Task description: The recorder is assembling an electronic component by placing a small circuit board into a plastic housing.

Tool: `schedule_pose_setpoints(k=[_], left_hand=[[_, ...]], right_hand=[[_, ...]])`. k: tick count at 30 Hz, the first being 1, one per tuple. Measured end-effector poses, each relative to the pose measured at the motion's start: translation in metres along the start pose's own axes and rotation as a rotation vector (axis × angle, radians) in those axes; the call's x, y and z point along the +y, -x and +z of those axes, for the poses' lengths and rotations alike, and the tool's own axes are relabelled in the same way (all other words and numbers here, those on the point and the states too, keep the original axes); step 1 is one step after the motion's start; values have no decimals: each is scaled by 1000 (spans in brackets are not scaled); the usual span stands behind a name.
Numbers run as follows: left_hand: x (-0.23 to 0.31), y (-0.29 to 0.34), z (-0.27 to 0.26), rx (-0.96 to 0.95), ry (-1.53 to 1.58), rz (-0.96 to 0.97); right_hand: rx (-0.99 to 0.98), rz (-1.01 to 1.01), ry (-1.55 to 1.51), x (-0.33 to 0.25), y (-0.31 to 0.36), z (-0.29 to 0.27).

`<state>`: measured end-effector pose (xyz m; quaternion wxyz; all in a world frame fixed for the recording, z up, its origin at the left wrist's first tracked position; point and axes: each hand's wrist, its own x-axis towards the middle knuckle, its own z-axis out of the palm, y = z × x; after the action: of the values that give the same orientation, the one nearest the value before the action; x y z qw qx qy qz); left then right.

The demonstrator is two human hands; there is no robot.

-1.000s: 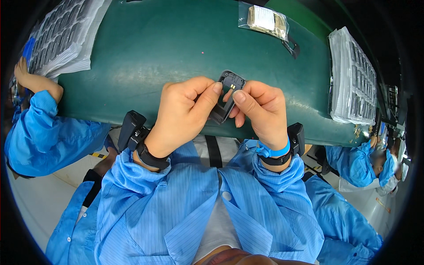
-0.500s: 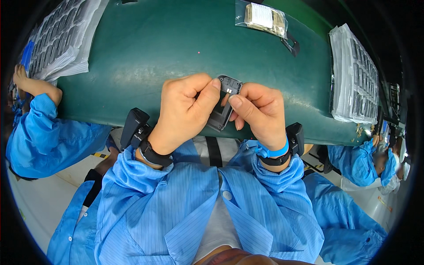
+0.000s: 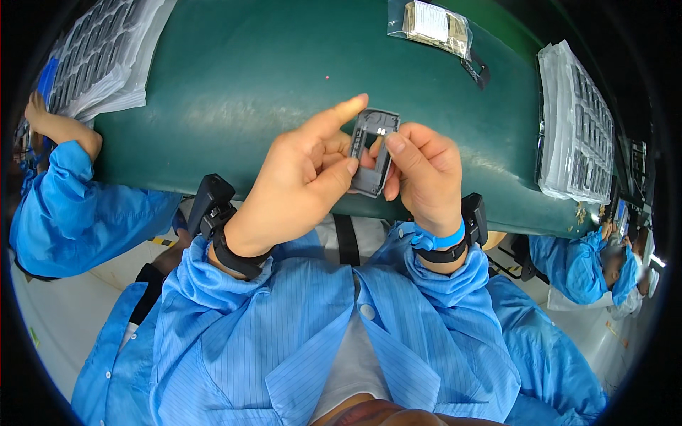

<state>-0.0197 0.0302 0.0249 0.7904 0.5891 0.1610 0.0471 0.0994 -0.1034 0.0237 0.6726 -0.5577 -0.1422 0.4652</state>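
Between my two hands, above the near edge of the green table, is a dark grey plastic housing (image 3: 369, 182), a small oblong frame with a rectangular opening and two bright contacts near its far end. My left hand (image 3: 310, 167) grips its left side with the thumb, and the index finger stretches out past its far corner. My right hand (image 3: 424, 167) pinches the right edge, thumb on top near the contacts. Part of a right-hand finger shows through the opening.
Clear trays of dark parts (image 3: 96, 53) stand at the far left by another person's arm (image 3: 67, 131). More stacked trays (image 3: 577, 124) stand at the right. A clear bag of tan pieces (image 3: 433, 27) and a black strip (image 3: 477, 72) lie at the back of the green table (image 3: 234, 78).
My left thumb has moved from the housing's far corner down its left side, and the index finger has straightened. More of the housing now shows. My right hand keeps its pinch.
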Motion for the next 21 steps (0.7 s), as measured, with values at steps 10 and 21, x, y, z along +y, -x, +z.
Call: schedule_pose_setpoints(k=[10, 21], left_hand=[[0, 3, 0, -52, 200, 11], [-3, -5, -3, -175, 372, -82]], right_hand=[[-33, 13, 100, -1, -4, -6], [-36, -115, 126, 7, 1, -16]])
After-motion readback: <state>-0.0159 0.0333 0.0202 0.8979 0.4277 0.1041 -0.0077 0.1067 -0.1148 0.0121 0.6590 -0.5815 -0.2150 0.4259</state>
